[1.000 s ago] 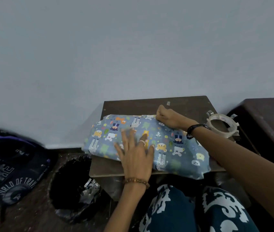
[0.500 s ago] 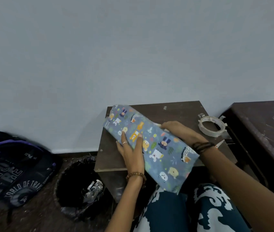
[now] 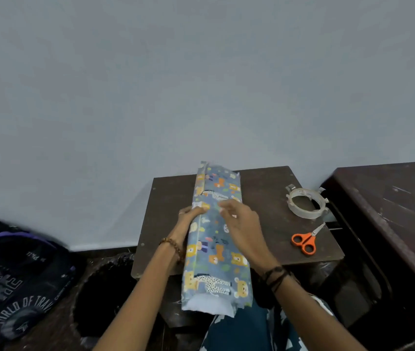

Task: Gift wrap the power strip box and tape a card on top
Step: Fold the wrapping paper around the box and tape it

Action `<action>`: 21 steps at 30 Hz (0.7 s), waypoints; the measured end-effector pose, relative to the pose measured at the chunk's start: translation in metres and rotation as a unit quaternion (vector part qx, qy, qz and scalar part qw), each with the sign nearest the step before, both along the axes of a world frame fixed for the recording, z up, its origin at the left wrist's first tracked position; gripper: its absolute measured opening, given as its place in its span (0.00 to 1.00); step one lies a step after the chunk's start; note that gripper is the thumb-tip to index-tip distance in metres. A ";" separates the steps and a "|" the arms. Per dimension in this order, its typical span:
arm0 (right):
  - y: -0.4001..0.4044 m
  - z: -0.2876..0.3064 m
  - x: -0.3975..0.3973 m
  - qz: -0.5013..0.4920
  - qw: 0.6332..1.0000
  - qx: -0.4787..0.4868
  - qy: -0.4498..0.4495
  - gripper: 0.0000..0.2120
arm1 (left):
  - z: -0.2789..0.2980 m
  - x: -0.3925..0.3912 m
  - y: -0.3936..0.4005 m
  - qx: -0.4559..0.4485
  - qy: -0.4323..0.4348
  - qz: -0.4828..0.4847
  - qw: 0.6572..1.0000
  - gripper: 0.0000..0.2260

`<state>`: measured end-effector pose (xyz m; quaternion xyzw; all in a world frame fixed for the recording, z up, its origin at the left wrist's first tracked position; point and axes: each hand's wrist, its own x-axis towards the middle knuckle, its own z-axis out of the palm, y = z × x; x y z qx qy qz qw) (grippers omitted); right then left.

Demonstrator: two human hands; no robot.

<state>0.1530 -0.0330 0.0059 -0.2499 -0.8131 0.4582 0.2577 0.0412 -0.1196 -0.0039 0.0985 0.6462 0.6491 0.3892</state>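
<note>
The long box wrapped in blue paper printed with cartoon animals point(image 3: 216, 239) lies lengthwise on the small dark brown square table point(image 3: 272, 198), running away from the person; its near end overhangs the table's front edge above the lap, and the paper there is unfolded, showing its white inner side. The left hand point(image 3: 188, 219) is at the box's left long side about midway along, fingers curled onto the upper edge of the paper, gripping it; a ring and a beaded bracelet are visible. The right hand point(image 3: 241, 224) lies over the top face from the right, fingers bent, tips pressing on the paper near the centre line; whether they pinch anything cannot be told. Dark bands circle the right wrist. On the table, right of the box and well apart from it, sit a roll of clear tape in a whitish ring dispenser point(image 3: 306, 202) and, nearer the person, orange-handled scissors point(image 3: 306, 240). A dark maroon plastic stool point(image 3: 391, 198) stands at right. On the floor at left: a black bin with liner point(image 3: 100, 295) and a black-and-purple backpack point(image 3: 11, 274).
</note>
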 end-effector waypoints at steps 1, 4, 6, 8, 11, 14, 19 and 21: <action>0.002 -0.004 0.004 -0.049 0.999 -0.003 0.022 0.10 | -0.002 -0.010 -0.002 0.001 0.021 0.007 1.000 0.15; 0.003 -0.006 0.012 -0.111 0.975 -0.189 0.042 0.33 | 0.009 -0.037 -0.002 0.009 0.027 -0.025 0.999 0.07; 0.000 0.000 0.013 -0.071 0.897 -0.425 0.103 0.38 | 0.029 -0.046 -0.002 0.001 -0.016 -0.107 0.994 0.09; -0.006 -0.002 0.011 -0.021 0.822 -0.548 0.152 0.26 | 0.054 -0.052 0.005 -0.049 0.047 -0.220 0.973 0.07; -0.023 -0.012 0.004 0.005 0.769 -0.615 0.171 0.15 | 0.088 -0.053 0.028 -0.194 0.290 -0.354 0.867 0.22; -0.034 -0.013 -0.001 0.016 0.693 -0.703 0.160 0.06 | 0.092 -0.042 0.046 -0.306 0.530 -0.376 0.696 0.27; -0.047 -0.021 0.009 0.053 0.639 -0.760 0.108 0.21 | 0.045 -0.019 0.028 -0.194 0.780 -0.239 0.544 0.23; -0.046 -0.028 0.017 0.051 0.656 -0.752 0.034 0.30 | 0.022 -0.018 0.026 -0.200 0.806 -0.205 0.518 0.16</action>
